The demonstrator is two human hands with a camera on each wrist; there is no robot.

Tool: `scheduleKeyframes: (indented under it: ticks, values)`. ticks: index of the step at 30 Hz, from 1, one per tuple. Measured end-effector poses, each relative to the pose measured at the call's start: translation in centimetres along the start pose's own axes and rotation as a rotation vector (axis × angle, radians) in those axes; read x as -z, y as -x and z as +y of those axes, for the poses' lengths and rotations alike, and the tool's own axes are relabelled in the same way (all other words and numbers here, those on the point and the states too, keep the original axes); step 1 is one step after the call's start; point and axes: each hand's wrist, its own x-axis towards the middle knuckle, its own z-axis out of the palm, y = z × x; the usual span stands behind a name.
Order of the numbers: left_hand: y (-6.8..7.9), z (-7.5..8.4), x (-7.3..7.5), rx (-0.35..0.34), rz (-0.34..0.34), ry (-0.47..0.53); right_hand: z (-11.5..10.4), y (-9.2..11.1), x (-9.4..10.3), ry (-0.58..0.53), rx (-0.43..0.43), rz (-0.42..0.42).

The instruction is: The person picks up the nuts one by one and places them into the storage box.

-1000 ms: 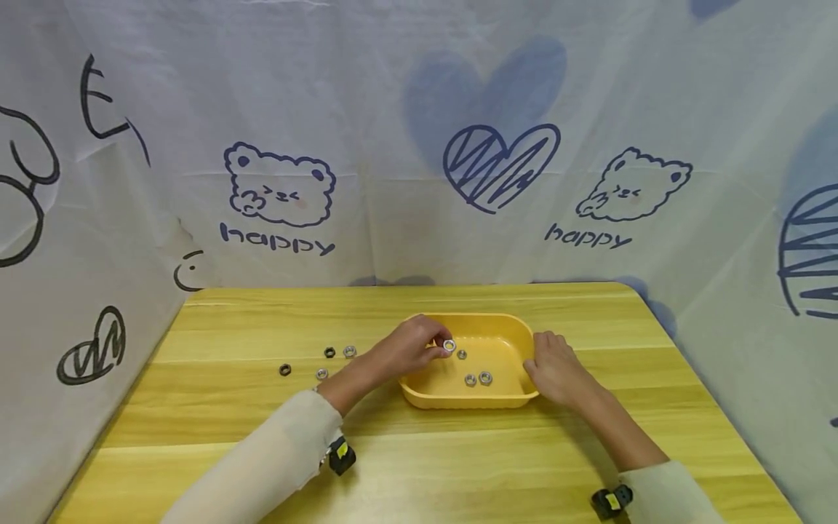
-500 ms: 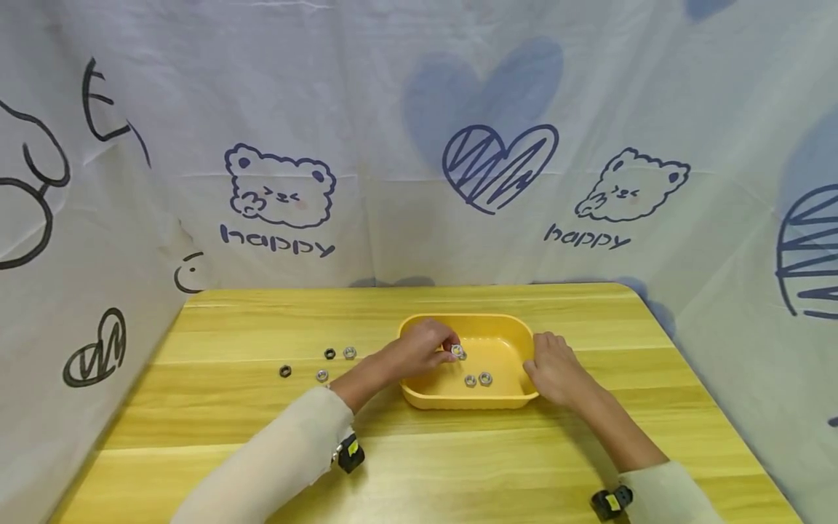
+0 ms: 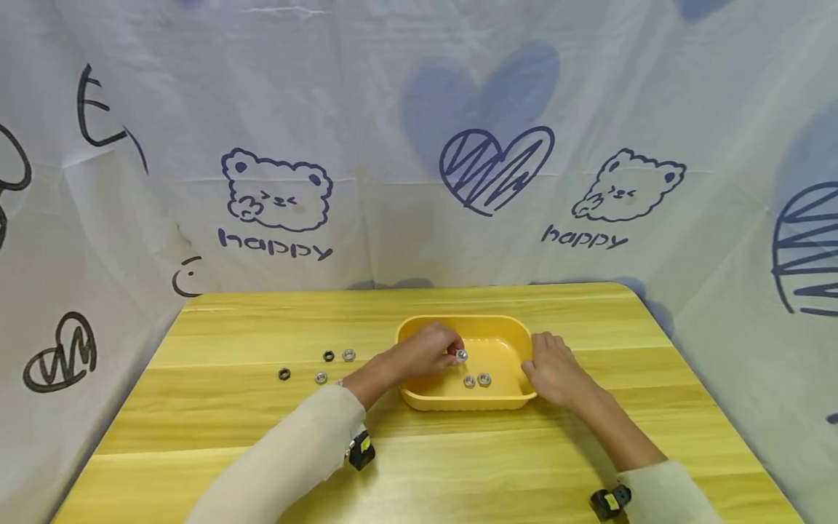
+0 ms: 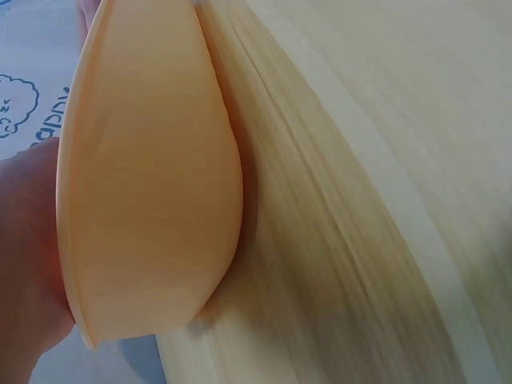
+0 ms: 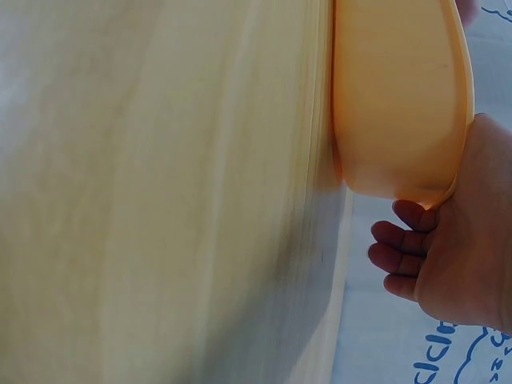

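Note:
My left hand (image 3: 428, 349) reaches over the left side of a yellow plastic tray (image 3: 468, 402) and pinches a silver hex nut (image 3: 461, 355) inside it. Two more silver nuts (image 3: 476, 380) lie on the tray floor nearer its front. The tray's right rim is gripped by my right hand (image 3: 556, 367), thumb over the edge. In the right wrist view, that hand's fingers (image 5: 398, 246) curl by the tray's outer wall. The tray wall (image 4: 152, 176) hides the left hand's fingertips in the left wrist view.
Left of the tray, two dark nuts (image 3: 329, 356) and two silver nuts (image 3: 349, 355) lie spread on the wood-grain table (image 3: 458, 466). A printed white cloth (image 3: 393, 218) hangs behind the table and along both sides.
My left hand has moved slightly right and down in the tray with the nut, covering where another nut lay. The right hand keeps its place on the rim.

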Motion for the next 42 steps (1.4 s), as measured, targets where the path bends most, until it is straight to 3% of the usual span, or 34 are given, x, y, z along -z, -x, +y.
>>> scheduleKeyframes:
  ticks: [23, 30, 42]
  values:
    - [-0.5, 0.5, -0.8, 0.102, -0.164, 0.03, -0.2, -0.1, 0.2, 0.012, 0.016, 0.017]
    - [-0.7, 0.3, -1.2, 0.096, -0.163, -0.009, 0.0, -0.3, 0.0, 0.02, 0.016, 0.033]
    - [-0.8, 0.5, -1.6, 0.119, -0.148, 0.039, 0.0, 0.0, 0.0, 0.013, 0.007, 0.028]
